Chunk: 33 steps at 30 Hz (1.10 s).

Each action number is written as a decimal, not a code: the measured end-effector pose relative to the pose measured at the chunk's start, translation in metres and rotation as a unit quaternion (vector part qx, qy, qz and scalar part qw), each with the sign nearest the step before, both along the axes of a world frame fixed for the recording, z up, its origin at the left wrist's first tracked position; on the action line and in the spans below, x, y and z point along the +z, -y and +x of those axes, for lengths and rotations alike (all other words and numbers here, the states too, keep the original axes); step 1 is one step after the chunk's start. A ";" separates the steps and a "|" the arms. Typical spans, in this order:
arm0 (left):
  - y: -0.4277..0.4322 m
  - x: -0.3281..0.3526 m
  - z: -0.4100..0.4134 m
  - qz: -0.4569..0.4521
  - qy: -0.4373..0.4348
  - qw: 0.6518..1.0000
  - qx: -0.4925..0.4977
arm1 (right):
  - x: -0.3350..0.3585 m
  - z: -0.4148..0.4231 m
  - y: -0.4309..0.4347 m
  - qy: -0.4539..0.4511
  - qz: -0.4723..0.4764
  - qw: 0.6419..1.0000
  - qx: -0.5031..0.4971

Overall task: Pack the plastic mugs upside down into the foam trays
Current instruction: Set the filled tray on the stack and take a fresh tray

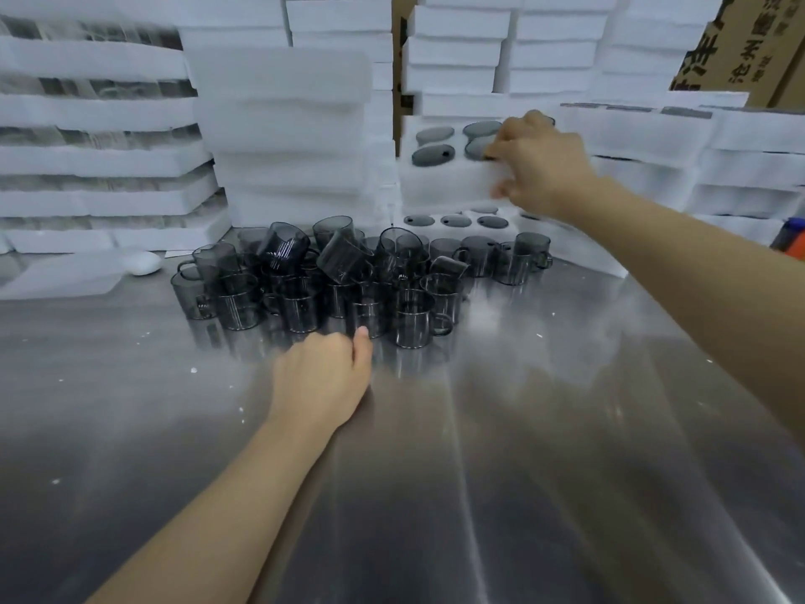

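Stacks of white foam trays [283, 124] wall in the back and both sides of a shiny steel table [522, 429], with brown cardboard boxes [749, 41] behind them at the upper right.

Loose mugs [331, 281] sit in a heap at the middle of the table, just in front of the stacks. They are smoky grey and see-through, with straight sides and small handles. Most stand upright, and a few lie tipped on top of the others.

Behind the heap to the right, the right hand [540, 163] pinches the near edge of an upper tray [444, 180], thumb under and fingers over. Grey mug bases show in this tray's holes, so those mugs are packed upside down. It lies over a lower tray [583, 259], where more bases show in a row. Whether the upper tray rests there or is lifted is unclear.

The left hand [322, 381] lies at the front of the heap with its thumb against a mug. Its fingers are hidden, so its grip cannot be told.

Some trays look filled, but dozens of mugs remain to pack.
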<state>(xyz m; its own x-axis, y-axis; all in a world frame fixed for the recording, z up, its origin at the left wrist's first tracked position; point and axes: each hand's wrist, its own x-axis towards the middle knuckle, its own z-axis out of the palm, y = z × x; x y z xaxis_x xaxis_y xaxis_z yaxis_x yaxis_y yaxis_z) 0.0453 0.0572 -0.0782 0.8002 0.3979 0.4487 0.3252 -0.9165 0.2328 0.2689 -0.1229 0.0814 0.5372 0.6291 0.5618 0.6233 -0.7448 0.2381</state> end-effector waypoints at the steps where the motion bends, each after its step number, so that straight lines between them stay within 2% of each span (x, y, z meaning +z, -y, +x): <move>1: 0.000 0.000 0.000 -0.001 -0.001 1.000 0.000 | -0.003 0.006 -0.005 0.009 -0.026 1.000 -0.009; 4: 0.001 0.000 0.000 -0.008 -0.004 1.000 0.000 | -0.015 0.019 -0.019 0.025 -0.068 0.997 -0.022; 10: 0.003 0.002 -0.001 -0.023 -0.006 1.000 0.002 | -0.026 0.028 -0.049 0.043 -0.023 0.999 0.001; 15: 0.002 0.001 -0.001 -0.035 -0.003 0.999 -0.009 | -0.029 0.038 -0.064 0.031 -0.034 0.999 -0.003; 18: 0.002 0.002 -0.001 -0.031 -0.009 0.999 -0.005 | -0.045 0.054 -0.070 -0.019 -0.031 0.999 -0.020; 22: 0.003 0.002 -0.002 -0.029 -0.010 1.000 -0.005 | -0.065 0.070 -0.069 -0.161 -0.022 0.985 -0.063; 25: 0.003 0.003 -0.001 -0.033 -0.007 0.999 -0.005 | -0.053 0.066 -0.077 -0.186 -0.038 0.977 -0.096; 27: 0.004 0.003 0.000 -0.034 -0.007 0.999 -0.004 | -0.032 0.052 -0.093 -0.193 0.049 0.978 -0.057; 30: 0.004 0.003 -0.001 -0.036 -0.011 0.999 -0.009 | 0.007 0.020 -0.129 -0.146 0.206 0.961 0.109; 33: 0.003 0.003 0.000 -0.030 -0.021 0.999 -0.012 | 0.043 -0.006 -0.167 -0.082 0.195 0.960 0.183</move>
<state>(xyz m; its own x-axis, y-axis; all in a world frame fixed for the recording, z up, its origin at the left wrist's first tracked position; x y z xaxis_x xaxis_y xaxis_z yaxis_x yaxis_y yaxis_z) 0.0450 0.0545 -0.0748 0.8278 0.4025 0.3908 0.3130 -0.9095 0.2735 0.2627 0.0441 0.1243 0.4217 0.5516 0.7197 0.8653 -0.4819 -0.1377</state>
